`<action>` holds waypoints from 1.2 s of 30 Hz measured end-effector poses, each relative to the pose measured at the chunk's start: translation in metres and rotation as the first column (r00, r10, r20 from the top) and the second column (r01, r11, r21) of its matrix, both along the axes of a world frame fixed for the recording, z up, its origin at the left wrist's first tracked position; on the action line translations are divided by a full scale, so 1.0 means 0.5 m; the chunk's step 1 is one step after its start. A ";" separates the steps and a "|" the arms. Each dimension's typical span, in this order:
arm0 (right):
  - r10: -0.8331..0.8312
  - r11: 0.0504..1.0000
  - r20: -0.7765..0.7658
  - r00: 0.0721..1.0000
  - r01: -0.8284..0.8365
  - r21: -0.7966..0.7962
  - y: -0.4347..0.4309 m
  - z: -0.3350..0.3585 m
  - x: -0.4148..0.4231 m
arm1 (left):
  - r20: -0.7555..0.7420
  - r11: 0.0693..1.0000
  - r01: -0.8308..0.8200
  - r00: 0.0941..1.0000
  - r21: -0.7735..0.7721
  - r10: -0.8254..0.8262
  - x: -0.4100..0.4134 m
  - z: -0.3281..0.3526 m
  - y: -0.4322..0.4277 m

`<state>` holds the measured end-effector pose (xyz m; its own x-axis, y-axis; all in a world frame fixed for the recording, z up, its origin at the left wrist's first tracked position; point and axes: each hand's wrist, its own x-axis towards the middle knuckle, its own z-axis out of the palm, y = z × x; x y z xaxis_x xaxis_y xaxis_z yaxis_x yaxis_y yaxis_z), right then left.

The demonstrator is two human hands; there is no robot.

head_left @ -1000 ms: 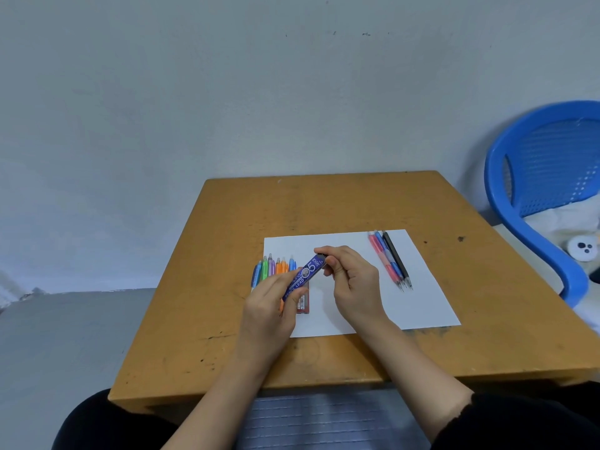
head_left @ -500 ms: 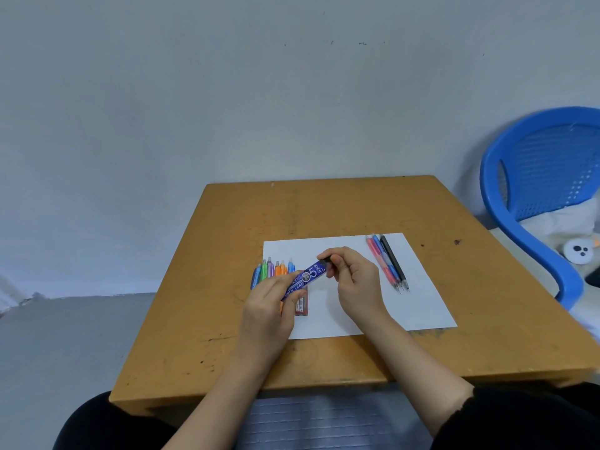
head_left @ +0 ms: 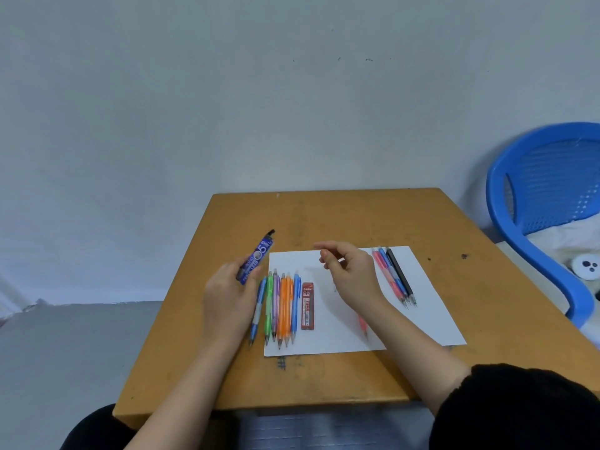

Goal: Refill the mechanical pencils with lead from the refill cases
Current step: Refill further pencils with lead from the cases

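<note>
Fingers of the left hand (head_left: pixel 227 300) grip the blue refill case (head_left: pixel 256 259) near the desk's (head_left: pixel 324 216) left edge; the right hand (head_left: pixel 350 274) hovers over the paper (head_left: pixel 422 303), fingertips (head_left: pixel 324 246) pinched — on lead or nothing, I cannot tell. Tipped, the case could spill leads.
</note>
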<state>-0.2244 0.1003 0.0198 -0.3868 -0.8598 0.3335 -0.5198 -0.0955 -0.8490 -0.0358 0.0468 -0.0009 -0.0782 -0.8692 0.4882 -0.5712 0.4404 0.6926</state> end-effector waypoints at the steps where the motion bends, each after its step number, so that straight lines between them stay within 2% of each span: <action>1: 0.010 1.000 -0.021 1.000 -0.010 -0.003 -0.012 0.004 -0.001 | 0.024 0.999 -0.042 0.999 0.002 0.042 0.006 0.000 -0.014; 4: 0.032 0.999 -0.094 0.995 -0.033 -0.003 -0.055 0.012 -0.004 | 0.078 0.988 -0.154 0.985 0.019 0.153 0.024 -0.008 -0.043; 7: 0.030 0.999 -0.151 0.988 -0.025 0.038 -0.108 0.019 -0.008 | 0.104 0.964 -0.240 0.968 0.114 0.228 0.034 -0.018 -0.056; 14: 0.019 0.985 -0.217 0.976 0.019 0.173 -0.260 0.027 -0.014 | 0.230 0.924 -0.326 0.932 0.200 0.279 0.031 -0.016 -0.076; 23: -0.012 0.967 -0.231 0.973 0.070 0.247 -0.444 -0.023 -0.043 | 0.266 0.907 -0.350 0.920 0.233 0.287 0.030 -0.028 -0.096; 29: -0.052 0.973 -0.242 0.969 0.104 0.207 -0.539 -0.045 -0.055 | 0.273 0.917 -0.343 0.919 0.203 0.283 0.030 -0.037 -0.101; 36: 0.003 0.966 -0.287 0.958 0.072 0.249 -0.599 -0.058 -0.063 | 0.288 0.916 -0.343 0.916 0.209 0.278 0.029 -0.040 -0.106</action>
